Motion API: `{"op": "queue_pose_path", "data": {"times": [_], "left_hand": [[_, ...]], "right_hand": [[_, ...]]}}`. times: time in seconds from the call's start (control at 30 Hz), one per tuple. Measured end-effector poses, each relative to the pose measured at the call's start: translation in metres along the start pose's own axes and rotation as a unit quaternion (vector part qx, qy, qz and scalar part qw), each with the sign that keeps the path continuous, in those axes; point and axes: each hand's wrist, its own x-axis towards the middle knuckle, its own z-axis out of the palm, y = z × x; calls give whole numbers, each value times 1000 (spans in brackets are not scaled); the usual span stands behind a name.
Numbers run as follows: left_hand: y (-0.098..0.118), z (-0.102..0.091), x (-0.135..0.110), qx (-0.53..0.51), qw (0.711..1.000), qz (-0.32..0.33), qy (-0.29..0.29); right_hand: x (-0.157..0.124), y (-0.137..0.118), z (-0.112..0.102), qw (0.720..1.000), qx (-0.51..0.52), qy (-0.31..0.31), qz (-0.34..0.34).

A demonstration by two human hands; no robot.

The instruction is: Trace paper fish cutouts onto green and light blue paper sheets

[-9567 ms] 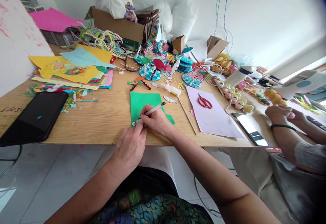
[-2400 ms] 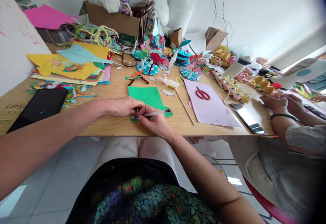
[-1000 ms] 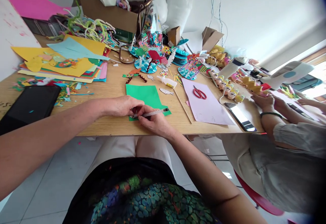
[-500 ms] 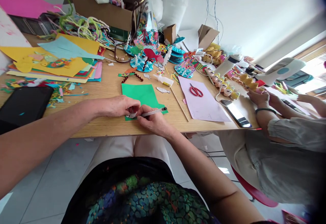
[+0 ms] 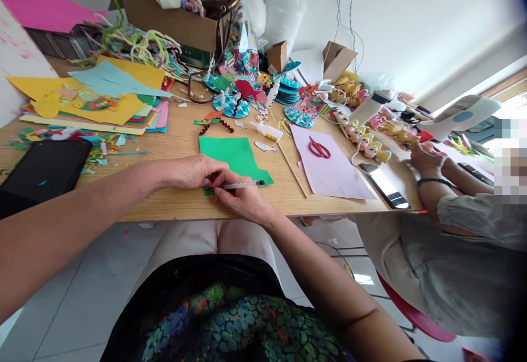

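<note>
My right hand (image 5: 242, 198) is closed round a slim clear pen (image 5: 242, 185), its dark end pointing right and its tip near my left fingers. My left hand (image 5: 201, 172) presses down with curled fingers at the lower left of a green paper sheet (image 5: 228, 153). Under those fingers a small pale paper cutout is almost wholly hidden. Both hands touch each other over the sheet, close to the table's front edge. Just beyond the sheet lie a white fish cutout (image 5: 265, 146) and a white glue bottle (image 5: 267, 131).
Red scissors (image 5: 320, 148) lie on a lilac sheet (image 5: 335, 175), with a wooden stick (image 5: 293, 170) beside it. At left are a black tablet (image 5: 45, 167) and stacked coloured paper (image 5: 140, 115). On the right are a phone (image 5: 385, 185) and a co-worker's hands (image 5: 428, 160).
The pen and my right hand have shifted slightly left, and the pen lies flatter. The pale cutout beneath my fingers is now more covered. The view has shifted a little.
</note>
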Motion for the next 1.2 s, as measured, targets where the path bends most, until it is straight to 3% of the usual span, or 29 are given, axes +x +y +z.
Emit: {"op": "queue_pose_path", "data": {"times": [0.67, 1.2], "left_hand": [[7, -4, -2, 0, 1000, -7, 5], [8, -4, 0, 16, 999, -29, -24]], "right_hand": [[1, 0, 3, 1000, -31, -1, 7], [-9, 3, -15, 998, 14, -20, 52]]}}
